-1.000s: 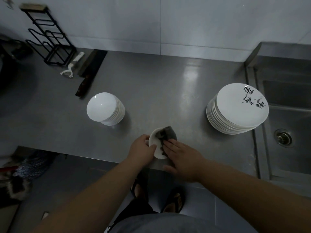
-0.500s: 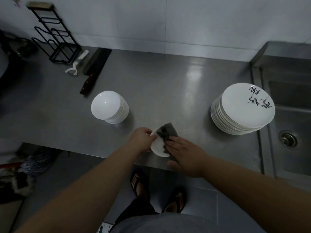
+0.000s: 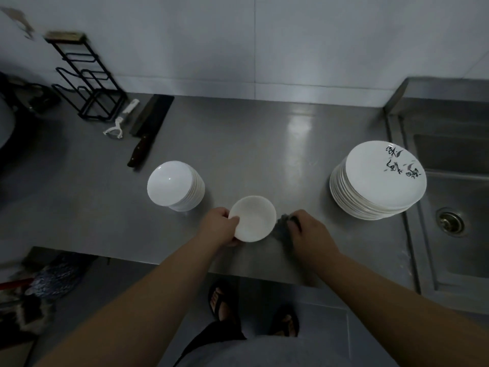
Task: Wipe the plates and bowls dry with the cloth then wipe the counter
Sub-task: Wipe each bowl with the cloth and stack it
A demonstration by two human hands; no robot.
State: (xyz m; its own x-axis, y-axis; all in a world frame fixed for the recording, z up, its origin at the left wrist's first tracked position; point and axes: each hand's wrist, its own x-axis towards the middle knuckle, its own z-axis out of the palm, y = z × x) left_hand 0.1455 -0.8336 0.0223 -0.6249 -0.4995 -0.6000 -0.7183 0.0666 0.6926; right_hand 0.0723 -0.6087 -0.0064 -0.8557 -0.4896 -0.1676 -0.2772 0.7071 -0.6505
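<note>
Since 0.5 s ago my right hand (image 3: 308, 230) has pulled the cloth (image 3: 281, 230) out of the bowl (image 3: 252, 218), gripping it bunched on the desk (image 3: 264, 154), while my left hand (image 3: 221, 229) pinches the rim, likely ready for the stack of bowls (image 3: 176, 185)

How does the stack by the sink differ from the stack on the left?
The plate stack holds wide, flat plates; the bowl stack holds smaller, deeper bowls. The top plate carries black brush-like markings, while the top bowl is plain white. The plate stack stands beside the sink, to the right of the hands; the bowl stack stands left of them, near the knife. Both are white and rest on the steel counter.
</note>
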